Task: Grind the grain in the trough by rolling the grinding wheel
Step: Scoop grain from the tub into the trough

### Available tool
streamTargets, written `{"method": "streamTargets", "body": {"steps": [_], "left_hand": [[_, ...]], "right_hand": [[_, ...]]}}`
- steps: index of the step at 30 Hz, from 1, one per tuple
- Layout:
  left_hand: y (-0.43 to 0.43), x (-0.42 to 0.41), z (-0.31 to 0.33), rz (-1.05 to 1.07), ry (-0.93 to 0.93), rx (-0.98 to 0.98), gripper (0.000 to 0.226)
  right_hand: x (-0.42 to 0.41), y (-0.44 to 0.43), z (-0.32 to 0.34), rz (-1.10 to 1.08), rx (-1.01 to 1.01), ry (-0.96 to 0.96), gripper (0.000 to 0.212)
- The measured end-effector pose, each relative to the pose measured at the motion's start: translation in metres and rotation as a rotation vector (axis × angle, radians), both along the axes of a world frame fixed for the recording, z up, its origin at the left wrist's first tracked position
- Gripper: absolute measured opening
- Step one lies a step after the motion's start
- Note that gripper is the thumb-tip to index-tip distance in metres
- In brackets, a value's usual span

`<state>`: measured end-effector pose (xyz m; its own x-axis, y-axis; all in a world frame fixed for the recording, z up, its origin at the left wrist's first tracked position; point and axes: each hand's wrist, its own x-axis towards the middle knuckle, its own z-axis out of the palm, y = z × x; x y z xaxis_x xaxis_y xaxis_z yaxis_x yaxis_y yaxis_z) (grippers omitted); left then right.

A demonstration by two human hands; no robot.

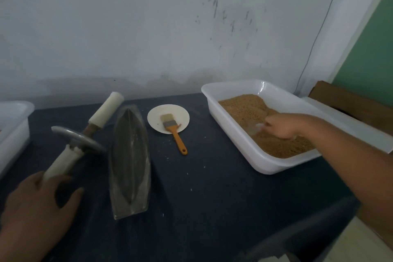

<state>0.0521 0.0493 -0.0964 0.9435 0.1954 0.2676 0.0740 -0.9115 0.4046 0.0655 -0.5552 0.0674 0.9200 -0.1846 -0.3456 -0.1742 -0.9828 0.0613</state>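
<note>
From my remote seat I see the dark-clothed desk (212, 198) filling the lower view. At 2 o'clock on it sits a white tub (231, 147) heaped with brown grain (244, 110). A second white tub (12, 125) shows at the 9 o'clock edge. The long boat-shaped trough (129, 155) lies in the middle, running from 6 towards 12 o'clock. Just beside it at 9 o'clock, the grinding wheel (78, 138) rests tilted on the desk, its far handle pointing to 1 o'clock. My left hand (36, 208) lies over the near handle, thumb splayed; I cannot tell whether it grips. My right hand (280, 125) is down in the grain, fingers curled round a blurred clear scoop (256, 128). At 12 o'clock a paper plate (155, 117) carries a brush (173, 130).
</note>
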Motion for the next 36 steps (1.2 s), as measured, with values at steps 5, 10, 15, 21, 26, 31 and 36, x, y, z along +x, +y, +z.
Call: {"method": "streamTargets", "body": {"steps": [5, 10, 15, 21, 26, 31, 36], "left_hand": [[0.002, 0.000, 0.003, 0.010, 0.019, 0.032, 0.037], [-0.004, -0.004, 0.009, 0.014, 0.073, 0.038, 0.048], [-0.010, -0.008, 0.017, 0.011, 0.044, 0.063, 0.042], [-0.017, -0.010, 0.023, 0.024, 0.084, 0.050, 0.058], [-0.018, -0.012, 0.026, 0.012, 0.095, 0.066, 0.060], [-0.022, -0.016, 0.031, 0.011, 0.101, 0.093, 0.046], [-0.027, -0.017, 0.038, 0.006, 0.122, 0.078, 0.046]], "right_hand": [[0.040, 0.023, -0.016, -0.020, 0.057, -0.093, 0.047], [0.056, 0.021, -0.034, -0.034, 0.137, -0.282, 0.045], [0.038, -0.005, -0.023, -0.109, 0.197, -0.463, 0.035], [-0.002, -0.016, -0.019, -0.099, 0.235, -0.499, 0.037], [-0.011, -0.013, -0.022, -0.088, 0.260, -0.502, 0.034], [-0.009, -0.013, -0.019, -0.094, 0.299, -0.530, 0.032], [-0.019, -0.008, -0.006, -0.093, 0.300, -0.575, 0.037]]}}
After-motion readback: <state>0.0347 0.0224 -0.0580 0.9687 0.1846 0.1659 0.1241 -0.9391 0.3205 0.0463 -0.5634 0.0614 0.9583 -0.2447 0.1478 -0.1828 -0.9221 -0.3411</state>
